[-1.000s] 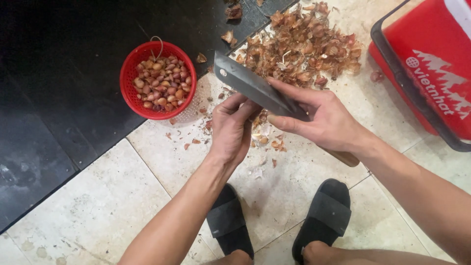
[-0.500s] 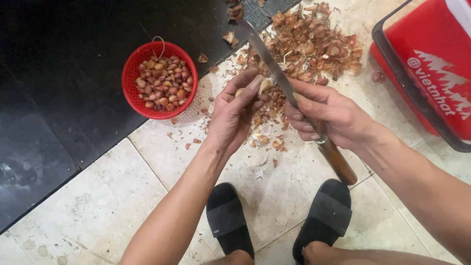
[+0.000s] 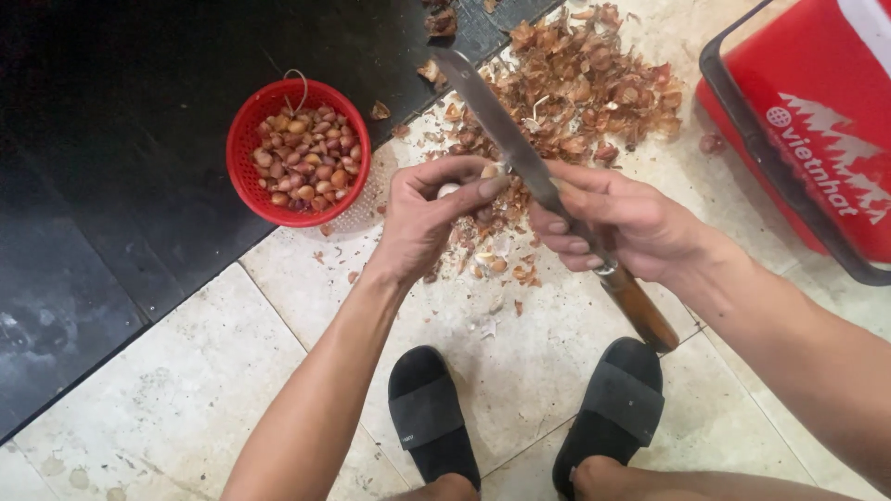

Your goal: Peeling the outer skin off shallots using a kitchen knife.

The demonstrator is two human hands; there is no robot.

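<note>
— Honestly, I worry here: my right hand (image 3: pixel 620 223) is closed around the knife (image 3: pixel 520 153), the blade touching the small bulb (image 3: pixel 452 189) pinched in my left hand (image 3: pixel 422 218).

— Above the peels (image 3: pixel 585 88)?

— Yes. A slip could nick the thumb.

Pale tile floor (image 3: pixel 186 390) w/ black, maybe stone, strip (image 3: pixel 111 139).

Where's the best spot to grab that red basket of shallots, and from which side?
Take the red basket by its rim on the near, tile-side edge, coming from above. It sits upright and full, and the thin wire loop at its far edge looks too flimsy to lift by.
</note>
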